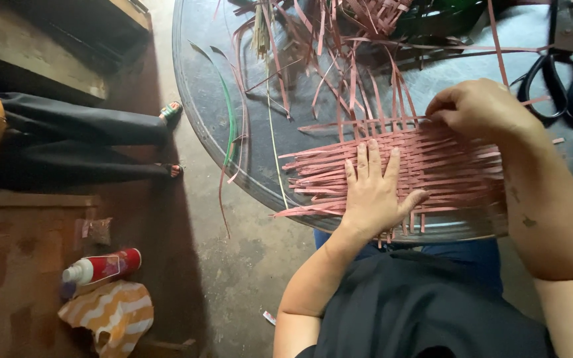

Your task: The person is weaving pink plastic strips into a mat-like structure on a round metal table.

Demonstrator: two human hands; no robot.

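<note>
A flat mat woven of pink strips [445, 166] lies on a round metal tray [197, 93] in front of me. My left hand [374, 192] presses flat on the mat's left part, fingers spread. At the mat's far edge my right hand [479, 109] pinches the upright pink strips [373, 99] that stick out from the weave. Loose strip ends fan out on the left side of the mat.
Black scissors [558, 83] lie at the tray's far right. A heap of loose pink and green strips [366, 16] covers the far part. Another person's legs and sandalled feet [167, 113] reach in from the left. A red-and-white bottle [101, 267] and striped cloth [111, 315] lie on the floor.
</note>
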